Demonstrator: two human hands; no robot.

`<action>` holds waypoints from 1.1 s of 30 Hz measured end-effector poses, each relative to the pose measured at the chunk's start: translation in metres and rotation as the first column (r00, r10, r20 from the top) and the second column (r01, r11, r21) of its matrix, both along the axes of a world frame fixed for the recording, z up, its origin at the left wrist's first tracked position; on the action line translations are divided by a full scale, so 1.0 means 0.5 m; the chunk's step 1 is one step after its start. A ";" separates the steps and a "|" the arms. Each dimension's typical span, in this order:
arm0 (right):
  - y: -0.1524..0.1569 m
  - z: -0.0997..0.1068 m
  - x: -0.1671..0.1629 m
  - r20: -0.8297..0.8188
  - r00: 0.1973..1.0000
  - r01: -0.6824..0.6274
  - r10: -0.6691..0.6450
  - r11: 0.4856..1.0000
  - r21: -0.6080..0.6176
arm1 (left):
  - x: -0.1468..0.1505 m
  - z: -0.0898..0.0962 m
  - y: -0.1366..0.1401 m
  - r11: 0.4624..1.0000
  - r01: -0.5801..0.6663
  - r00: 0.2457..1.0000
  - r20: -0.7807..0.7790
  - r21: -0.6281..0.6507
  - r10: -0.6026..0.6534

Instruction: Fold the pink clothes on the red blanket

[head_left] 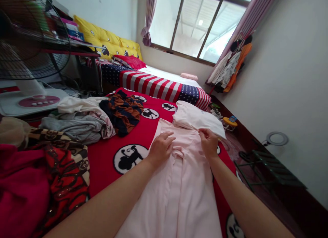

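A pale pink garment [176, 183] lies spread flat on a red blanket [107, 156] printed with black-and-white cartoon circles. My left hand [161, 148] rests palm down on the garment's upper part, fingers slightly spread. My right hand [208, 142] pinches the garment's top edge between thumb and fingers. A folded white garment [197, 118] sits just beyond both hands, touching the pink one.
A pile of clothes [84, 120] lies to the left, with a brown and navy striped piece [123, 111] on it. Red and patterned fabric [51, 173] is at the near left. A fan [28, 43] stands far left. A green folding rack [269, 166] is on the floor, right.
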State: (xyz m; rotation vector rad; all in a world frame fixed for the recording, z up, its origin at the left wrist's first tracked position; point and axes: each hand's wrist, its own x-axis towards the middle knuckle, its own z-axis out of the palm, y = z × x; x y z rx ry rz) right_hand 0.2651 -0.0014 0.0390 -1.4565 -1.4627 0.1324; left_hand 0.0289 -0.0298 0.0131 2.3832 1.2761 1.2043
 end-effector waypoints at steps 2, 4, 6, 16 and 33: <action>-0.014 -0.017 0.018 0.124 0.989 -0.070 0.079 0.995 -0.071 | 0.006 -0.002 -0.001 0.994 -0.001 0.990 -0.141 -0.109 -0.015; -0.024 -0.035 0.025 0.321 0.931 -0.099 0.174 0.967 -0.237 | 0.010 -0.007 0.001 0.975 -0.078 0.960 -0.279 -0.209 0.017; -0.028 -0.047 0.024 0.514 0.824 -0.009 0.237 0.914 -0.406 | 0.011 -0.011 0.003 0.959 -0.130 0.931 -0.363 -0.252 0.031; -0.152 -0.053 -0.001 0.645 0.726 0.043 0.238 0.920 -0.389 | -0.017 -0.012 0.005 0.995 0.071 0.988 -0.133 -0.066 -0.079; -0.343 -0.021 -0.114 0.412 0.837 -0.253 0.359 0.923 -0.291 | -0.014 0.001 -0.015 0.981 0.191 0.974 -0.120 -0.011 -0.191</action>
